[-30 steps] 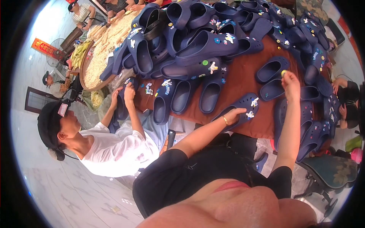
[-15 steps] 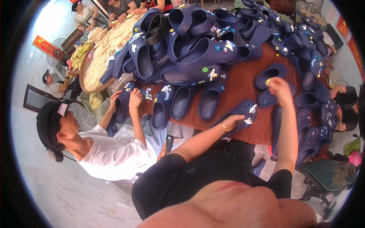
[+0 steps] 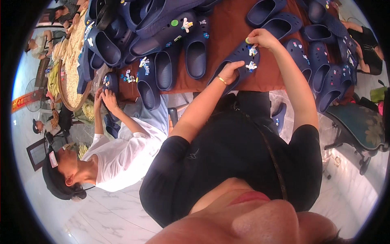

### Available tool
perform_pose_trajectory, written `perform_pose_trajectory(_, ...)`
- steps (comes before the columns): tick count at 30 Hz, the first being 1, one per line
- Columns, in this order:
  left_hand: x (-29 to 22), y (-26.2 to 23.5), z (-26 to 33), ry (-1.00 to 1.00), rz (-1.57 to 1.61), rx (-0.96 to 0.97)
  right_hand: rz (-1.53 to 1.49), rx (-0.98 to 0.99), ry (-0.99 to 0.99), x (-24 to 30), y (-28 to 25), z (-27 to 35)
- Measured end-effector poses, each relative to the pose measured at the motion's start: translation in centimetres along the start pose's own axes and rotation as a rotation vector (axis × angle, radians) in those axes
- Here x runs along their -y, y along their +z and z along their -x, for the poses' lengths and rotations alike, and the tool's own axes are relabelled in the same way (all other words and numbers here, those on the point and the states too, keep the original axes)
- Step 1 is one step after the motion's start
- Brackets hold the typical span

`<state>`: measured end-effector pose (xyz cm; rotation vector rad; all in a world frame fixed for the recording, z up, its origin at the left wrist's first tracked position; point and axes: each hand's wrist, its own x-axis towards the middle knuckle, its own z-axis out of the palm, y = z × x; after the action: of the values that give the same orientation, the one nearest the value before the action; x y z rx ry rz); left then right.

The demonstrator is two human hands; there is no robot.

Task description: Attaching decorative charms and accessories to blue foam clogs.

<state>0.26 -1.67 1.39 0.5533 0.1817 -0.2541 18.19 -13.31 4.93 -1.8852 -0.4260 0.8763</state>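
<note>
My left hand [image 3: 230, 72] grips a navy clog [image 3: 240, 53] at the near edge of the table, thumb on top of its upper. Two white cartoon-figure charms [image 3: 252, 66] are fixed on the clog's toe. Over the toe end, my right hand [image 3: 264, 39] pinches a small round yellow-green charm [image 3: 247, 40] between thumb and fingertips. The charm is close to the clog's holes; whether it touches them I cannot tell. Beyond my right hand lie two more navy clogs [image 3: 280, 25].
A brown cloth [image 3: 225, 28] covers the table. Piled navy clogs [image 3: 162, 20] fill its left and far side; more clogs [image 3: 319, 61] lie at right. A co-worker in white [image 3: 122, 158] handles a clog at left. Another person [image 3: 367, 53] sits at right, near a chair [image 3: 361, 126].
My right hand has come down and left with the round charm, from above the farther clogs to the toe of the held clog. The view has tilted downward. My left hand keeps its hold.
</note>
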Motion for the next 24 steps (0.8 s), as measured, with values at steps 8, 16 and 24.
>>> perform_pose_trajectory(8, 0.9, -0.8, 0.7, -0.016, 0.024, -0.059, 0.57, -0.009, -0.018, 1.6, 4.2, 1.1)
perform_pose_trajectory(16, 0.8, -0.4, 0.7, -0.002, 0.033, -0.027, 0.948, -0.073, -0.172, 3.3, 4.3, 2.8)
perform_pose_trajectory(24, 0.9, -1.0, 0.6, -0.044, 0.054, -0.038, 0.905, -0.315, -0.309, 0.2, 5.0, 3.9)
